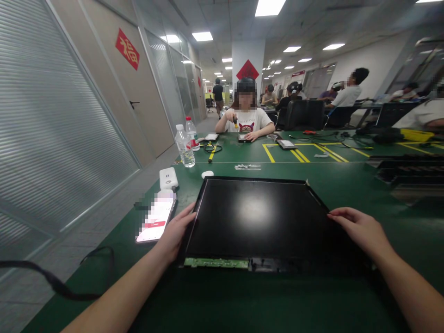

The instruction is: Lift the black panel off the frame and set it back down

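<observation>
A large black display panel (256, 222) with a glossy screen lies flat in front of me, a ceiling light reflected in its middle. Along its near edge runs a narrow green circuit board (217, 263). My left hand (178, 231) grips the panel's left edge, fingers closed at the rim and partly hidden beneath it. At the right edge, my right hand (362, 229) pinches the border between thumb and forefinger. Just left of my left hand lies a lit smartphone (157, 217).
Beyond the phone are a white power bank (168, 178), a small white case (207, 174) and two water bottles (186, 150). Across the green table (243, 300) sits a person (258, 119) holding a yellow-and-black tool over a small device. Dark panels (409, 169) lie at right.
</observation>
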Demonstrator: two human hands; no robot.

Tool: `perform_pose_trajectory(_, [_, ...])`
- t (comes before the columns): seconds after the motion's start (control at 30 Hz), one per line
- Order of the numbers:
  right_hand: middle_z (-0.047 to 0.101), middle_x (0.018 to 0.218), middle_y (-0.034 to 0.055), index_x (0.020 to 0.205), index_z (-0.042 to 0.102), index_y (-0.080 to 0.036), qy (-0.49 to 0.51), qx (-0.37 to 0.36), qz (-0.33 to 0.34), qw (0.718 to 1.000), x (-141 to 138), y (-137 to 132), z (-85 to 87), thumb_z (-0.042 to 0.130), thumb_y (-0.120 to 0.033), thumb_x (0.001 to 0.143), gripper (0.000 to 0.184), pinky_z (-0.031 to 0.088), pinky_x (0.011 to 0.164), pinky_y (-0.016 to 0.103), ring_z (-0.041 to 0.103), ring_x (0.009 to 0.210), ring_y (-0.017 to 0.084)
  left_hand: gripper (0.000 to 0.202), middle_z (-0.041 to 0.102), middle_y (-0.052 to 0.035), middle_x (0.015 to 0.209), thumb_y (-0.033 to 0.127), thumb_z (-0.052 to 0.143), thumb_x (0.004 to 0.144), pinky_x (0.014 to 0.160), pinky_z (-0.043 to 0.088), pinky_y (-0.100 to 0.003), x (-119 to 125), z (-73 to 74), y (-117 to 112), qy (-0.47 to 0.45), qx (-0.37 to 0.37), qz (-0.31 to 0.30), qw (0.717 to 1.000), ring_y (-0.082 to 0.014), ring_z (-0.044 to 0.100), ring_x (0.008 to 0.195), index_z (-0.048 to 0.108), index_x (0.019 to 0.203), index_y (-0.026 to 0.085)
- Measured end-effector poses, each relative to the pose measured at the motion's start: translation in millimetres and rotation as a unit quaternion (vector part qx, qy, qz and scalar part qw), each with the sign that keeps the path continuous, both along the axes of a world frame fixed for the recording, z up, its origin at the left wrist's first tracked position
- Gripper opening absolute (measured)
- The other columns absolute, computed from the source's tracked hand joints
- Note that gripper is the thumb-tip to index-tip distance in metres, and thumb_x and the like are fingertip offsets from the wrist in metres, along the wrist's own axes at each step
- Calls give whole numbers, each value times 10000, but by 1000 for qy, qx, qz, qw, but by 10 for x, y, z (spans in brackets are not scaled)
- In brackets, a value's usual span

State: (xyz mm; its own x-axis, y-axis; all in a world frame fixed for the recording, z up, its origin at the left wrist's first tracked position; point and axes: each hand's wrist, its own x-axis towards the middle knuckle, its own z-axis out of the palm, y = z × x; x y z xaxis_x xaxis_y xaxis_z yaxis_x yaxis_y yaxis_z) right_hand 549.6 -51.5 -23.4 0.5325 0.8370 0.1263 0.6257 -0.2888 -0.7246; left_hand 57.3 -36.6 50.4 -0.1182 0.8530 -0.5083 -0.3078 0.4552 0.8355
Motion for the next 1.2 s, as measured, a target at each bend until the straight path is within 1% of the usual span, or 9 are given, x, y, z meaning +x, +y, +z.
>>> perform_pose_trajectory(0.17, [827, 876, 79, 814, 810, -269, 11, 9, 17, 1000, 4, 6, -11, 677, -636, 627, 432, 512, 767, 413, 735, 824, 297, 635, 829, -29, 783, 85, 599, 1020, 560, 668, -299, -28, -73, 28, -52, 4, 6, 999, -214, 796, 566, 527, 1630, 248])
perform_pose_trajectory(0.3, [829, 907, 79, 825, 802, -264, 29, 10, 23, 999, -32, 0, 5, 671, -606, 627, 416, 524, 803, 406, 752, 890, 299, 655, 832, -46, 788, 80, 577, 1039, 577, 674, -305, -95, -181, 65, -70, 18, -4, 997, -224, 805, 583, 456, 1671, 206])
perform_pose_trajectory(0.43, [834, 910, 72, 815, 797, -271, 57, 12, 31, 998, -46, 5, 18, 673, -585, 609, 396, 536, 879, 429, 762, 936, 310, 837, 821, -25, 759, 96, 668, 1000, 516, 657, -327, -166, -271, 91, -28, 31, -8, 999, -257, 799, 556, 327, 1734, 310])
perform_pose_trajectory(0.53, [838, 925, 73, 811, 798, -278, 66, 10, 39, 997, -30, 17, 6, 675, -595, 590, 405, 530, 913, 448, 761, 952, 321, 908, 813, -23, 737, 81, 735, 953, 504, 654, -340, -201, -297, 92, -27, 46, -11, 999, -277, 799, 557, 342, 1727, 347])
perform_pose_trajectory(0.73, [833, 925, 71, 830, 808, -282, 46, 5, 40, 998, -19, 4, -6, 670, -603, 607, 415, 531, 874, 458, 754, 921, 321, 690, 839, -62, 815, 86, 694, 1002, 540, 665, -318, -148, -146, 30, -47, 33, -13, 998, -249, 807, 602, 499, 1645, 243])
perform_pose_trajectory(0.83, [829, 885, 77, 807, 815, -276, 44, 0, 31, 999, -76, -23, 66, 672, -613, 571, 436, 517, 870, 476, 740, 882, 332, 559, 850, -77, 847, 109, 634, 1052, 558, 665, -298, -89, -19, -21, -21, 23, -8, 999, -232, 813, 633, 555, 1599, 196])
perform_pose_trajectory(0.97, [830, 902, 98, 786, 818, -258, 54, -21, 15, 998, -187, -53, 212, 666, -609, 503, 475, 500, 901, 471, 732, 938, 355, 456, 857, -84, 869, 99, 626, 1049, 513, 625, -258, -54, 93, -62, -6, 10, -8, 1000, -209, 797, 592, 657, 1500, 159])
perform_pose_trajectory(1.07, [830, 906, 102, 764, 819, -259, 53, -30, 3, 998, -240, -66, 284, 663, -598, 480, 469, 496, 885, 463, 725, 938, 362, 390, 862, -97, 892, 77, 594, 1039, 565, 641, -256, -63, 106, -64, -46, 22, -17, 999, -212, 820, 667, 731, 1401, 123])
perform_pose_trajectory(1.2, [825, 861, 91, 737, 824, -275, 42, -29, 2, 999, -247, -69, 294, 665, -590, 488, 432, 490, 828, 452, 717, 868, 351, 357, 870, -112, 967, 167, 654, 1014, 647, 667, -288, -88, 55, -72, -72, 42, -28, 996, -248, 844, 790, 773, 1348, 125])
